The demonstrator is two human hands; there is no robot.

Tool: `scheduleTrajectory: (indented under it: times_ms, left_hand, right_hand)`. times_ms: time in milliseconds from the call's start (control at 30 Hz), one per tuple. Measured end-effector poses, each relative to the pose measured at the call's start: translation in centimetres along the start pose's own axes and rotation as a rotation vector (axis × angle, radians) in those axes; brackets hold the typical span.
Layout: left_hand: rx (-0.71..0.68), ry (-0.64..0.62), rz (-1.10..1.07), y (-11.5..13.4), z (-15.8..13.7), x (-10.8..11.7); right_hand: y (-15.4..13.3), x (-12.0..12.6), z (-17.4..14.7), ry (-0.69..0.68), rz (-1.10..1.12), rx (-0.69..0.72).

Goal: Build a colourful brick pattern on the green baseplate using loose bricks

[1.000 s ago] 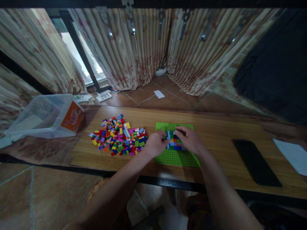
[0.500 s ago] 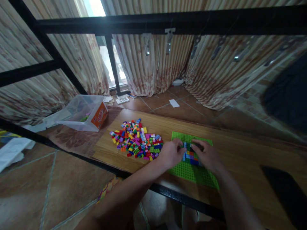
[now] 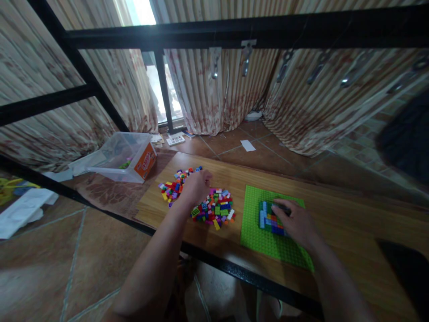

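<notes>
Over the pile of loose toy building bricks my left hand hangs with its fingers bent together; whether a brick is between them is hidden. My right hand rests at the right side of a brick build, its thumb and fingers curled round something dark that I cannot make out. The build has light blue bricks on its left and orange, red and dark blue ones toward the middle; my right hand covers part of it. Beneath it lies a green studded baseplate.
The bricks and baseplate lie on a wooden tabletop with a black metal edge. A clear plastic box with an orange label stands at the left. A dark flat object lies at the right. A black bar with hanging clips crosses above.
My left hand has left the baseplate and moved left to the brick pile, uncovering the light blue bricks. My right hand stays at the build. The whole view has shifted slightly.
</notes>
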State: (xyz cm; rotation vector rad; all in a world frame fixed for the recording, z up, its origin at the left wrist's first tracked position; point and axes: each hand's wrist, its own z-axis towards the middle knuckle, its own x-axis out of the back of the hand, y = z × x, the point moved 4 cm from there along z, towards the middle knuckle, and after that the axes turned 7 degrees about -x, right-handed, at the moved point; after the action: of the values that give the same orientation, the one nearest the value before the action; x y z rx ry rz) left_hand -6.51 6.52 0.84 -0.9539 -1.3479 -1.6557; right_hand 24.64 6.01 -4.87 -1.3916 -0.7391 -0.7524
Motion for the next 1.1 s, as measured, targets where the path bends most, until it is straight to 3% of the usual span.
scheduleTrajectory:
  times_ms: [233, 500, 833, 967, 1100]
  left_hand:
    - [0.044, -0.049, 0.142, -2.0, -0.4, 1.1]
    - [-0.099, -0.034, 0.250, -1.0, 0.5, -1.2]
    - [-0.075, -0.111, 0.351, -1.0, 1.4, -2.6]
    - [-0.098, -0.056, 0.321, -0.4, 1.5, -2.2]
    - [-0.113, 0.030, 0.113, 0.9, 1.5, -1.8]
  right_hand:
    - [-0.1, -0.3, -0.1, 0.011, -0.060, 0.016]
    - [-0.1, -0.4, -0.2, 0.034, -0.062, 0.041]
    - [-1.1, 0.2, -0.4, -0.006, -0.052, 0.047]
    - [-1.3, 0.4, -0.4, -0.021, -0.033, 0.027]
    - [-1.4, 0.6, -0.4, -0.028, 0.002, 0.021]
